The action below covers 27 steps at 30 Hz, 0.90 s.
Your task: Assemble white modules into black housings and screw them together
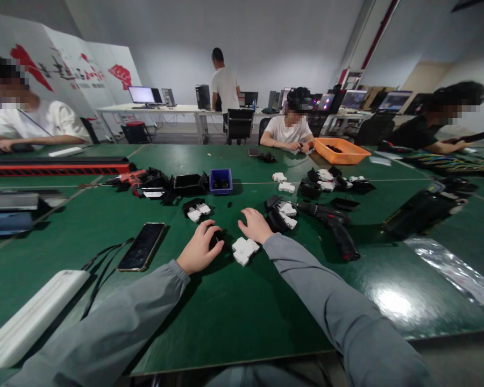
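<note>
- Left hand [197, 248]: palm down, fingers curled inward, thumb toward the right hand; grey-sleeved forearm runs in from lower left.
- Right hand [255, 224]: palm down, fingers bent, just beside the left; grey-sleeved forearm enters from lower right.

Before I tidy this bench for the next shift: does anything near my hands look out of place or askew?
Nothing looks damaged or spilled. The left hand holds a small black part; the right hand rests beside white parts. The phone lies askew, its black strap trailing loose across the green table.
</note>
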Available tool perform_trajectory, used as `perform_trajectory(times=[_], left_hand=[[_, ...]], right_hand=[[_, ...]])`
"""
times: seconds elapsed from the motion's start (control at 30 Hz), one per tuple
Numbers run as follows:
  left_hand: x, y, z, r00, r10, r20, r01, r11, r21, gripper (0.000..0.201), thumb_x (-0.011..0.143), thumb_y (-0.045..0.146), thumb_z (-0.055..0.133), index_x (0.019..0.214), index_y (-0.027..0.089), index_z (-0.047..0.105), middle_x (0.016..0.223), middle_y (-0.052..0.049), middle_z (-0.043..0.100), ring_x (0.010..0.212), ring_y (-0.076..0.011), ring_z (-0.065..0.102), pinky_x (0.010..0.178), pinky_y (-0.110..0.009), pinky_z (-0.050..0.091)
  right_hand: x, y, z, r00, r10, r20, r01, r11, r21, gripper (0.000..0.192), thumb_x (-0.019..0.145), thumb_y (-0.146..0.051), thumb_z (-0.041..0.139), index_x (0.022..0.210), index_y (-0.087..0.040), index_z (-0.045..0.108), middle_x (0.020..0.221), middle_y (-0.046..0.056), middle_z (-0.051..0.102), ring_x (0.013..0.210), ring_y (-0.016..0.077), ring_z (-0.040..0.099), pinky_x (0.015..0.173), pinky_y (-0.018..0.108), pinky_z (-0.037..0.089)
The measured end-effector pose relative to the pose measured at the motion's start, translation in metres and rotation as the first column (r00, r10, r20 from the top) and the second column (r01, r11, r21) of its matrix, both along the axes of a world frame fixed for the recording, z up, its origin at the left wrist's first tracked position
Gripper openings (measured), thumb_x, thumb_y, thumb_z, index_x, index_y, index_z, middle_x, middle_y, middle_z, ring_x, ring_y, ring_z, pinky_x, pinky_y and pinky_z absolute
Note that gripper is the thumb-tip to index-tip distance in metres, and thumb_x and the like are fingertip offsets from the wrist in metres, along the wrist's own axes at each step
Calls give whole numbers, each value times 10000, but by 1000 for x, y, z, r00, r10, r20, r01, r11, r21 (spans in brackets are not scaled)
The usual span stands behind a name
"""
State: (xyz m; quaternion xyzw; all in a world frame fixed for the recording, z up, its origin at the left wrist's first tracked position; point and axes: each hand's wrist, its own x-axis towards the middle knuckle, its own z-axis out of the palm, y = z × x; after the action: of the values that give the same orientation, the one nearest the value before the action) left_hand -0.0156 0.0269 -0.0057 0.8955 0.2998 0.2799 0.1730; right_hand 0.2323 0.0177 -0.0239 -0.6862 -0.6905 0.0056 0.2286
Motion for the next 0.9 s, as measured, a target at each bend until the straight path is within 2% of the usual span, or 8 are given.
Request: perform_trajectory(times=[0.07,0.2,0.3,0.4,0.6,0.77,0.9], left_hand=[[0,0,0,1000,-6,-4,6,1000,0,380,917,384,526,1238,183,550,1378,-155,424,1326,-313,443,1132,-494,398],[-1,-1,1,1000,-14,-22,15,1000,14,378,934,400,501,1243,185,541,1378,-156,421,1317,-310,446,1125,-499,406],[-1,-2,1,999,-10,-34,10,1000,16,382,942,402,490,1254,185,530,1391,-161,408,1318,-308,446,1121,-498,412],[-1,-2,1,999,-10,-37,11,1000,16,384,942,396,491,1259,183,526,1402,-166,402,1324,-308,441,1122,-499,412],[0,-2,2,999,-23,-32,23,1000,3,382,939,393,496,1251,177,532,1387,-170,413,1322,-307,442,1128,-500,402],[0,-2,2,1000,-22,-22,22,1000,-5,381,932,382,507,1257,185,533,1395,-167,413,1321,-309,443,1122,-504,406],[0,-2,1,999,-21,-28,20,1000,-6,372,937,373,500,1251,178,535,1395,-171,408,1325,-299,439,1129,-493,401]], right_hand=[[-1,4,3,999,34,19,-34,999,17,499,935,-374,478,1374,-139,494,1442,161,471,1361,251,391,1134,381,306],[-4,30,4,998,-14,64,15,1000,-9,626,946,-456,451,1474,-128,375,1577,180,284,1466,308,216,1188,479,172],[-6,53,0,997,-30,74,36,997,-75,680,950,-532,413,1497,-133,352,1582,194,286,1451,349,258,1165,541,189],[-7,65,-3,997,14,73,-5,993,-116,715,946,-595,376,1502,-146,360,1576,189,313,1441,368,288,1152,561,208],[-4,65,-2,977,192,95,-174,969,-177,719,965,-631,272,1549,-211,284,1631,87,231,1491,267,221,1204,441,164],[-4,61,1,961,262,88,-239,947,-213,736,962,-655,236,1550,-217,299,1624,65,258,1501,300,189,1210,481,149],[-5,43,2,949,308,73,-288,936,-203,708,972,-625,277,1535,-199,339,1611,72,291,1497,312,203,1212,482,164]])
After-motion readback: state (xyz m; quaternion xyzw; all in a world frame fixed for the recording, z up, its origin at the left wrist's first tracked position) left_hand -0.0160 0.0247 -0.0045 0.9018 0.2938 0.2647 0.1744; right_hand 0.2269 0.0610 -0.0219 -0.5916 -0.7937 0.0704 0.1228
